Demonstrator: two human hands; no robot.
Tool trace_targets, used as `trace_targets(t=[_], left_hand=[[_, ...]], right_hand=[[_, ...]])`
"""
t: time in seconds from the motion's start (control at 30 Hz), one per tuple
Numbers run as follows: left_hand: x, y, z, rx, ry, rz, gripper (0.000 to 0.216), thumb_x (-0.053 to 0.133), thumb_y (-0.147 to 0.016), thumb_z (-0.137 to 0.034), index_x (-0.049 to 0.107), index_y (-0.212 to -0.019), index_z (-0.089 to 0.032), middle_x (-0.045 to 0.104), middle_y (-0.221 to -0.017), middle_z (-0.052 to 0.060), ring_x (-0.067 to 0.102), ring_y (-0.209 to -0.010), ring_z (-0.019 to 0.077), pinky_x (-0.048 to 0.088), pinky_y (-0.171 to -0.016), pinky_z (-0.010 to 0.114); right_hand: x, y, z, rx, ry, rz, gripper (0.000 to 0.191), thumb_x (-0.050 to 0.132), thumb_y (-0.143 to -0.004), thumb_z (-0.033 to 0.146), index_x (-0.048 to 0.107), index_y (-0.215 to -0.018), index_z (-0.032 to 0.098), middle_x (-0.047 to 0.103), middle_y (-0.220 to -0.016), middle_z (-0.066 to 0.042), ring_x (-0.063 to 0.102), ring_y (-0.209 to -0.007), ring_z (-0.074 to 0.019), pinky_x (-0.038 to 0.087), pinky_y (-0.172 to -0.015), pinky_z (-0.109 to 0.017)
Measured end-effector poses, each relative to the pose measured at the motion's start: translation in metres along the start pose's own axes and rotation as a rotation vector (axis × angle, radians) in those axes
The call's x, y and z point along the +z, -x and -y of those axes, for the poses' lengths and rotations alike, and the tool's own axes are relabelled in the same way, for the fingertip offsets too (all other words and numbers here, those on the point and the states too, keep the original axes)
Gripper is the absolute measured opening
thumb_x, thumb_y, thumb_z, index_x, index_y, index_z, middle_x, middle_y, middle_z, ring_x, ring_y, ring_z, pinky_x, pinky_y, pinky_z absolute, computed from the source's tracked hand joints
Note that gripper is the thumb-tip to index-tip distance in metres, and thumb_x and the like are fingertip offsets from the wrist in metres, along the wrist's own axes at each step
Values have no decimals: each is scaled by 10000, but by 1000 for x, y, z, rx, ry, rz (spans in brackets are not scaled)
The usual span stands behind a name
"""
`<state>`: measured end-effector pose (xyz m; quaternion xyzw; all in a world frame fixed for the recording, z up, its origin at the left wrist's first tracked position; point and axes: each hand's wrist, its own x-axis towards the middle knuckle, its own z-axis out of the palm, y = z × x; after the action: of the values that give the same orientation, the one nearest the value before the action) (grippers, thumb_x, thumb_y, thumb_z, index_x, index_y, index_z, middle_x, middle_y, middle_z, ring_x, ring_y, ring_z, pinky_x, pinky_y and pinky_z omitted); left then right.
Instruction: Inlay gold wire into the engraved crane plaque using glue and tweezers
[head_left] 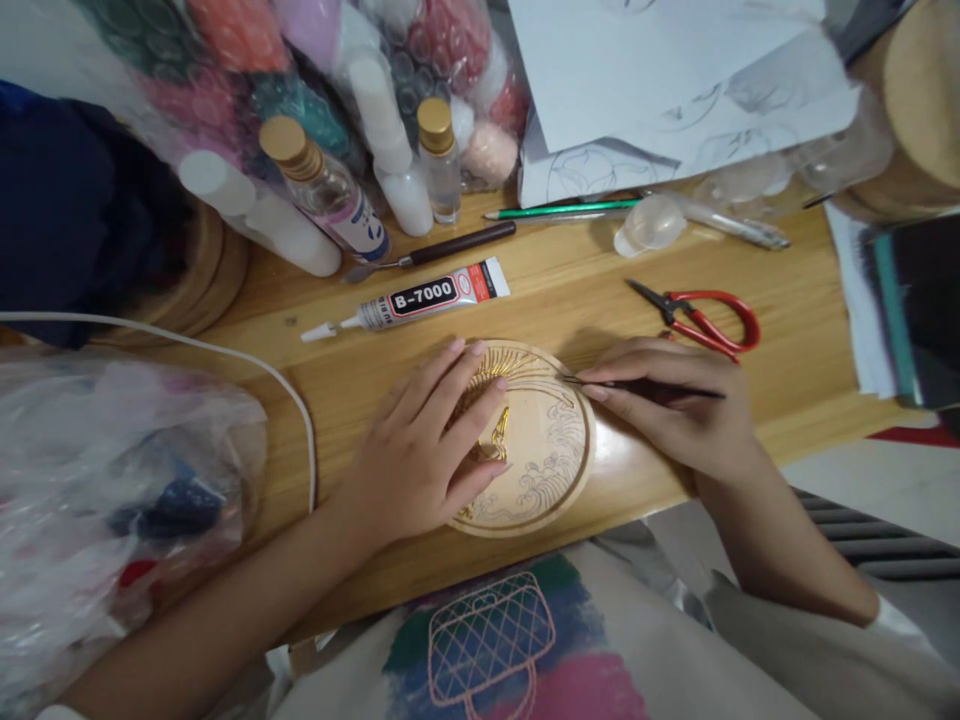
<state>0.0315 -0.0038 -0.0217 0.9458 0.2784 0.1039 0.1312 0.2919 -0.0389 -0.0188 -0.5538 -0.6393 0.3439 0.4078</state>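
A round wooden disc (547, 450) with engraved wave lines and gold wire detail lies near the front edge of the wooden table (570, 290). My left hand (431, 445) lies flat on the disc's left part, fingers stretched out and pressing it down. My right hand (675, 405) rests at the disc's right rim, fingers closed on thin dark tweezers (645, 388) whose tip points left over the disc's upper edge.
A B-7000 glue tube (420, 298) lies behind the disc. Red scissors (701, 318), a dark-handled spatula (442, 248), a green pencil (562, 209), small bottles (439, 160), drawing sheets (675, 80), plastic bags (97, 480) and a white cable (225, 355) surround the spot.
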Motion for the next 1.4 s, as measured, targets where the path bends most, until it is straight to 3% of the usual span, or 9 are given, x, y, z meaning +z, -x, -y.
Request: trace_targets(t=[0.7,0.97,1.23,1.4], left_hand=[[-2,-1,-1,-3,-12,13,497,533,-930,-395,523,-1325,-94,446,-1469,240,387,-1399,386,431,-1060,548],[-2,-1,-3,-12,-16,15,511,558,-921,-401,528,-1324,-88,447,-1471,241,384,-1405,382,427,-1077,533],[-3,-2,-4,-2,-61,14,516,547,-930,-427,540,-1313,-81,470,-1453,246,405,-1392,388,433,-1076,527],[-3,-3,-4,9,-90,17,513,539,-932,-436,545,-1306,-85,483,-1442,246,422,-1380,393,456,-1049,525]], right_hand=[[-1,0,0,-11,14,8,189,751,-793,150,773,-921,287,772,-845,5,706,-772,-158,577,-687,-292],[-1,1,-1,23,3,3,116,751,-799,208,779,-888,277,773,-843,-12,713,-771,-179,593,-698,-318],[-2,0,1,-53,15,29,190,741,-801,152,775,-933,284,775,-843,0,714,-771,-163,580,-690,-293],[-1,0,1,-25,21,-10,186,760,-784,160,775,-917,290,774,-831,3,707,-749,-165,574,-667,-301]])
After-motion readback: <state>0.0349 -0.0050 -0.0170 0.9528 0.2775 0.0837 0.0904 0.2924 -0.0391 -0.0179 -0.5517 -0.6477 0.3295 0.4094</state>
